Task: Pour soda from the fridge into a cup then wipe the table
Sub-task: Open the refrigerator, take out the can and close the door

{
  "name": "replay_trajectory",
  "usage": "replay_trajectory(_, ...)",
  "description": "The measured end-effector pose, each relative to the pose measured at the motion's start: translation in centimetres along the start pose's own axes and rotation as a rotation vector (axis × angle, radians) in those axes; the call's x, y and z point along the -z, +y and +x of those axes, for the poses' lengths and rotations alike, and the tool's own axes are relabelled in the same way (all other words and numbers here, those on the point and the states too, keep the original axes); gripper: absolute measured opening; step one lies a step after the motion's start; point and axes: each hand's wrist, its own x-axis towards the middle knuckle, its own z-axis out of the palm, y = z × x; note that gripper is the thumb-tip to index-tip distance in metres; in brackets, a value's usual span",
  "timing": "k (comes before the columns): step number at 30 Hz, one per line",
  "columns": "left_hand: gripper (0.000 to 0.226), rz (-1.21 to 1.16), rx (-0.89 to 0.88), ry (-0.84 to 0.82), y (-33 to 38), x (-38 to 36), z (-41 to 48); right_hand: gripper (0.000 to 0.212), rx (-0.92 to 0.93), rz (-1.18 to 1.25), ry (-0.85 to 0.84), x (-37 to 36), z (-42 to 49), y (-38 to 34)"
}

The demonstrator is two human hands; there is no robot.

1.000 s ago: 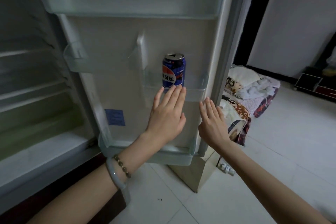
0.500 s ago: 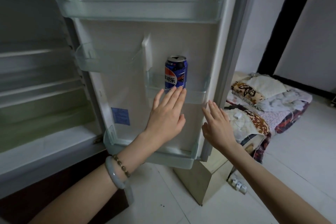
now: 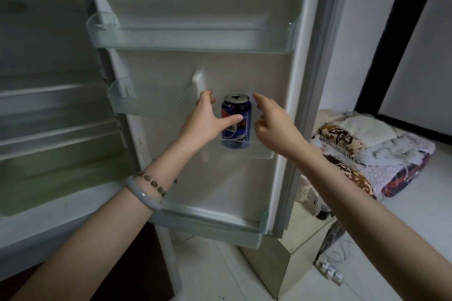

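Observation:
A blue soda can stands upright in the small clear shelf on the inside of the open fridge door. My left hand holds the can from its left: the thumb lies across the front and the fingers curl toward its far side. To the right of the can is my right hand, held close with loosely curled fingers and holding nothing. No cup or table is in view.
The fridge's inner shelves lie to the left. More clear door shelves sit above and at the door's foot. Folded blankets are piled on the white floor to the right, with a power strip nearby.
Both hands have risen from below the shelf to the can's level. My left hand went from flat and open to wrapping the can; my right hand came in beside it.

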Motion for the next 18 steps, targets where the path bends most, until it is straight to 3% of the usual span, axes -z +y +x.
replay_trajectory(2,0.099,0.014,0.059,-0.032,0.2,-0.6,0.9,0.06,-0.006,0.033,-0.035,-0.1,0.4,-0.3)
replay_trajectory(8,0.052,0.118,0.083,-0.07,0.9,-1.6,0.8,0.058,-0.105,0.087,-0.122,-0.7,0.6,0.6)
replay_trajectory(18,0.064,0.152,0.059,0.085,2.8,-0.8,-0.7,0.059,-0.01,0.219,-0.068,0.6,-0.2,-0.5)
